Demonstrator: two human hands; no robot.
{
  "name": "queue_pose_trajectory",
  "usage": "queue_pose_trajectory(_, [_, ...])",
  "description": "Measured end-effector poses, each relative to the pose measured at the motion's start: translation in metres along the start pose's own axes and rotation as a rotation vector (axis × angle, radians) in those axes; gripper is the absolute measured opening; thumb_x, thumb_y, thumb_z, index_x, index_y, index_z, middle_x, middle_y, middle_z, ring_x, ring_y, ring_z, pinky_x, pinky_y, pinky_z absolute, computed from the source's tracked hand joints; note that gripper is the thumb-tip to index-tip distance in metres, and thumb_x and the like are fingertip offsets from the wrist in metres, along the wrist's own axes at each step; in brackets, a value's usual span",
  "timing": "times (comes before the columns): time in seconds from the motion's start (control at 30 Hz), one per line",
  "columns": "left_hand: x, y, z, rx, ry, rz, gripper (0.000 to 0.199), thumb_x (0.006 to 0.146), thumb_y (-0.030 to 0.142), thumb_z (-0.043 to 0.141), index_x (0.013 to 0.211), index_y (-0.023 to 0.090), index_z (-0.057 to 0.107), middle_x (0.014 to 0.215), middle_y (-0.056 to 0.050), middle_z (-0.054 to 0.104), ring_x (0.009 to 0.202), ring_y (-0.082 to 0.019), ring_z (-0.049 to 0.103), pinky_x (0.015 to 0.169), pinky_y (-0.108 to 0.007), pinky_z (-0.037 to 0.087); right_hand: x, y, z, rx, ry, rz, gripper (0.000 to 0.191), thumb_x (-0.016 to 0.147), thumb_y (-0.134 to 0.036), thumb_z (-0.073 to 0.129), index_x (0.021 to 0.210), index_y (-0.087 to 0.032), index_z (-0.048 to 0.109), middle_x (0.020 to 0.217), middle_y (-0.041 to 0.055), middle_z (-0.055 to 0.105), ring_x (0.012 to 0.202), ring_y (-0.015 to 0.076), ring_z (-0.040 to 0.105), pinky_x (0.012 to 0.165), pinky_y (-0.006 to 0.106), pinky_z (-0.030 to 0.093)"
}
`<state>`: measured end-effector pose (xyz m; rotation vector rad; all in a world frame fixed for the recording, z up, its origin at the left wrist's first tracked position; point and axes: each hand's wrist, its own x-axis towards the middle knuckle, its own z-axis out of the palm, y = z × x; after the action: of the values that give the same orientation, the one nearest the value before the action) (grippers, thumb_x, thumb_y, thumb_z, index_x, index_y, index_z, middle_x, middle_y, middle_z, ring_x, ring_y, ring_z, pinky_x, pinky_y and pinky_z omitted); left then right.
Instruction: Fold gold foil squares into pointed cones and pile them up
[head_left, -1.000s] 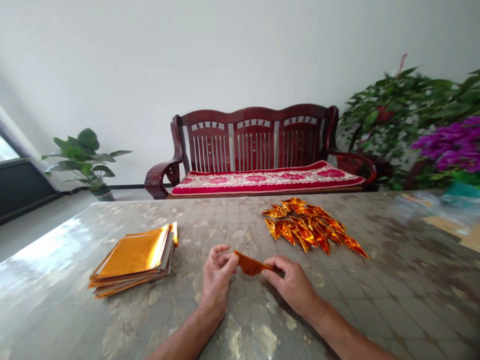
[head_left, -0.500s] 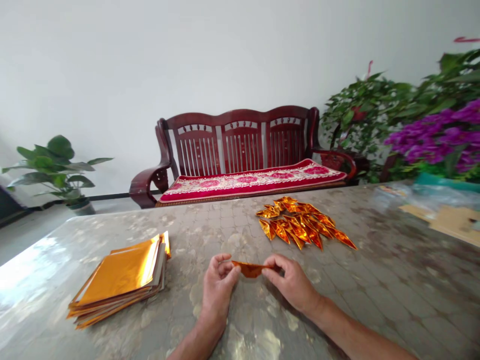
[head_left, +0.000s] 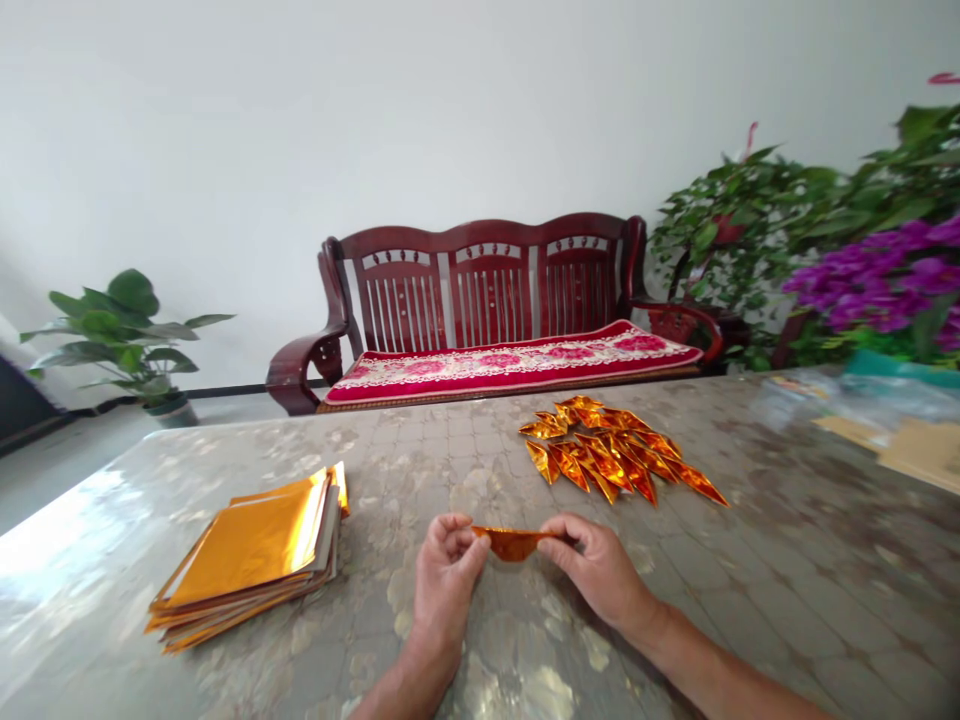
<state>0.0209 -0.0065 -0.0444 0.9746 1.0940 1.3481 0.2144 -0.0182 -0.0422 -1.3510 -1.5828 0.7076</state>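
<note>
Between the two hands, just above the near edge of the marble-patterned tabletop (head_left: 757,610), a narrow strip of orange-gold foil (head_left: 514,543) bows into a shallow, creased curve; the left hand (head_left: 448,590) is half closed, its thumb and curled fingers pinching the strip's left end; the right hand (head_left: 600,570) is also partly closed, its thumb and fingers gripping the tapered right end; both wrists rest low over the glossy surface.

Toward the far edge, right of centre, lies a loose pile of folded foil points (head_left: 600,460), slim, sharp-tipped and crinkled, overlapping in a fan well beyond the hands; near the left edge sits a squared stack of gold foil sheets (head_left: 247,555), smooth and mirror-bright on top, with pale paper-like layers showing along its side; at the right edge, a crumpled clear plastic bag (head_left: 847,395) lies beside flat cardboard (head_left: 919,450); beyond the table stands a dark carved wooden bench (head_left: 487,285) with a red floral cushion (head_left: 510,367).
</note>
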Motion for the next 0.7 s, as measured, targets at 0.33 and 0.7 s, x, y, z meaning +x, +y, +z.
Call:
queue_pose_trajectory(0.33, [-0.0001, -0.001, -0.0022, -0.01, 0.032, 0.002, 0.04, 0.065, 0.03, 0.08, 0.092, 0.017, 0.053, 0.061, 0.006, 0.062, 0.049, -0.007, 0.05, 0.049, -0.016, 0.036, -0.002, -0.0023, -0.0008, -0.037, -0.031, 0.025, 0.02, 0.08, -0.036, 0.059, 0.08, -0.02, 0.072, 0.072, 0.0003, 0.07, 0.069, 0.0182, 0.063, 0.067, 0.026, 0.047])
queue_pose_trajectory(0.7, [0.0018, -0.0025, -0.0039, -0.041, 0.007, -0.002, 0.038, 0.068, 0.031, 0.077, 0.093, 0.017, 0.052, 0.059, 0.008, 0.058, 0.047, -0.005, 0.045, 0.047, -0.016, 0.033, -0.0028, -0.0029, 0.0004, -0.064, -0.055, 0.024, 0.022, 0.081, -0.039, 0.058, 0.081, -0.021, 0.072, 0.075, 0.0005, 0.072, 0.072, 0.0189, 0.064, 0.07, 0.025, 0.049])
